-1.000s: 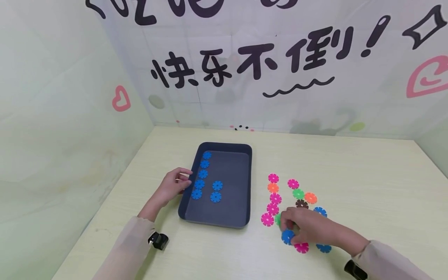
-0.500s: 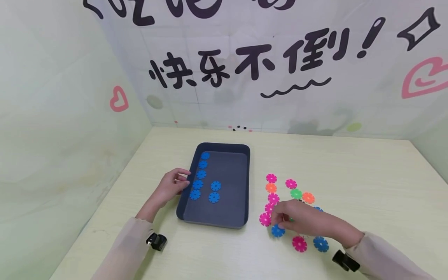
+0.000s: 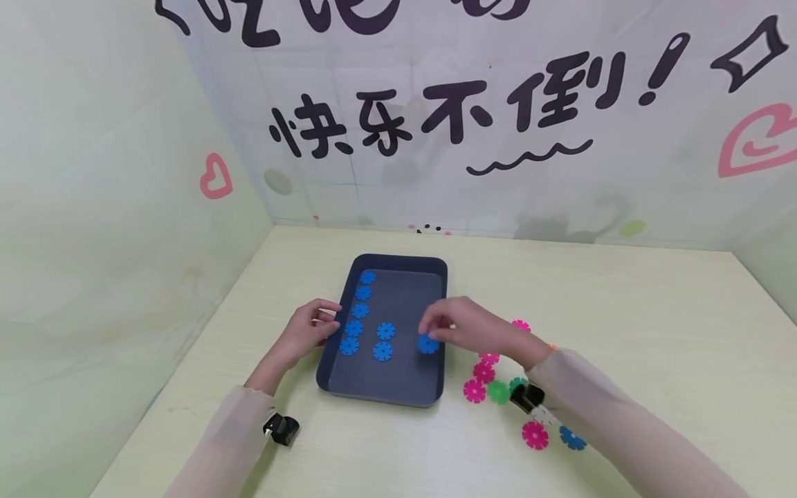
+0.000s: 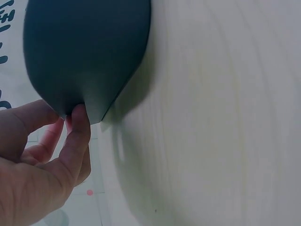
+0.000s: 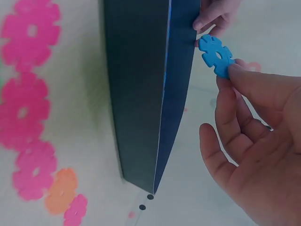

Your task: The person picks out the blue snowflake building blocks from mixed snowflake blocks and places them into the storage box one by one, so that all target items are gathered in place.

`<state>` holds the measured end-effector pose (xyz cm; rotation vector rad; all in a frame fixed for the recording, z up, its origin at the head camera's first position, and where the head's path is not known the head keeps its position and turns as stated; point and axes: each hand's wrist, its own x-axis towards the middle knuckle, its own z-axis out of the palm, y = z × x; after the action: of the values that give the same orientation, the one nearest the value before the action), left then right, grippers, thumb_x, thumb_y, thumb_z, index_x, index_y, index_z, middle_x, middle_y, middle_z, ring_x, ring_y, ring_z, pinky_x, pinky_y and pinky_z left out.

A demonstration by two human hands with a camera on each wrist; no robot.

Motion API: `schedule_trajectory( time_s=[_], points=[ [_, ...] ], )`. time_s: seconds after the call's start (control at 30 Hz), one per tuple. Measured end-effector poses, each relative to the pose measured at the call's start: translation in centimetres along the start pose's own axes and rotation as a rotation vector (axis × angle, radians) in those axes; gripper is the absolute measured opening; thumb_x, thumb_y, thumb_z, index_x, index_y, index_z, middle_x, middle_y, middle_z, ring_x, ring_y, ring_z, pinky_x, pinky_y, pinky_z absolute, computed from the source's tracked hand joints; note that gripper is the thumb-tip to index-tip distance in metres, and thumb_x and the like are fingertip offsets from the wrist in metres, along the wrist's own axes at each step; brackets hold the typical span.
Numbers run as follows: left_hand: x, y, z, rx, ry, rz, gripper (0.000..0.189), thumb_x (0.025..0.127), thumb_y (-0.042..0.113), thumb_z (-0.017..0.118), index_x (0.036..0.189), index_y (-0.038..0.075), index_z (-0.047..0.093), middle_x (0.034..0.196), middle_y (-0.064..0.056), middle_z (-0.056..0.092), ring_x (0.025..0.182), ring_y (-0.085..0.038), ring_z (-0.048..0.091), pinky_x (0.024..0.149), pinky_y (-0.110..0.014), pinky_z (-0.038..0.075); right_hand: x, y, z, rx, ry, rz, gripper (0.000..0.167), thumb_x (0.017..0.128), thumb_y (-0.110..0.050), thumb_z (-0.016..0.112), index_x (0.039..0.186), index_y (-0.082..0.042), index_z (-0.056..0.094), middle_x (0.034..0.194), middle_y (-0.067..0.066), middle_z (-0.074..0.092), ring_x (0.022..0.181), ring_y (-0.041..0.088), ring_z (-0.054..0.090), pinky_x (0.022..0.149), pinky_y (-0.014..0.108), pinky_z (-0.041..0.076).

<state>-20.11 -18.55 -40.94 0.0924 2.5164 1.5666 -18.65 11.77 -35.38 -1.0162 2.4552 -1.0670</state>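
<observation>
A dark grey tray (image 3: 398,380) lies on the table, with a column of several blue snowflake discs (image 3: 360,310) along its left side and two more blue discs (image 3: 382,351) right of them. At the tray's left rim my left hand (image 3: 304,332) grips the edge; in the left wrist view its thumb and fingers pinch the tray wall (image 4: 89,52). My right hand (image 3: 476,328) is over the tray's right side, pinching one blue snowflake disc (image 5: 216,56) between thumb and fingertips. That disc hangs above the tray floor, apart from the others.
Right of the tray are loose discs: pink (image 3: 474,391), green (image 3: 498,392), another pink (image 3: 535,435) and a blue one (image 3: 571,438). My right forearm hides part of this group. A printed cloth wall (image 3: 386,194) stands behind the table.
My right hand has lifted a blue disc from the loose group and carried it left and away from me, over the tray. The left hand stays at the tray's rim.
</observation>
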Motion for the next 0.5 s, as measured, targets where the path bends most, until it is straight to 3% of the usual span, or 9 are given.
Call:
schedule_trajectory(
  time_s=[0.3,0.5],
  points=[
    [0.1,0.1,-0.1,0.007,-0.002,-0.004,0.029,0.089,0.001,0.056,0.118,-0.001,0.053,0.093,-0.013,0.052,0.076,-0.026,0.054,0.064,-0.033,0.049,6.3,1.1,-0.4,-0.027,0.051,-0.013,0.009,0.085,-0.002,0.062,0.092,-0.004,0.068,0.085,0.001,0.065,0.073,0.011,0.057,0.07,0.023,0.049],
    [0.1,0.1,0.0,0.003,0.001,-0.014,0.029,0.088,0.001,0.056,0.117,-0.001,0.053,0.092,-0.013,0.052,0.074,-0.024,0.053,0.063,-0.032,0.049,9.2,2.4,-0.6,-0.028,0.055,0.026,0.01,0.086,-0.002,0.061,0.093,-0.002,0.067,0.089,0.005,0.065,0.08,0.015,0.06,0.076,0.027,0.048]
  ],
)
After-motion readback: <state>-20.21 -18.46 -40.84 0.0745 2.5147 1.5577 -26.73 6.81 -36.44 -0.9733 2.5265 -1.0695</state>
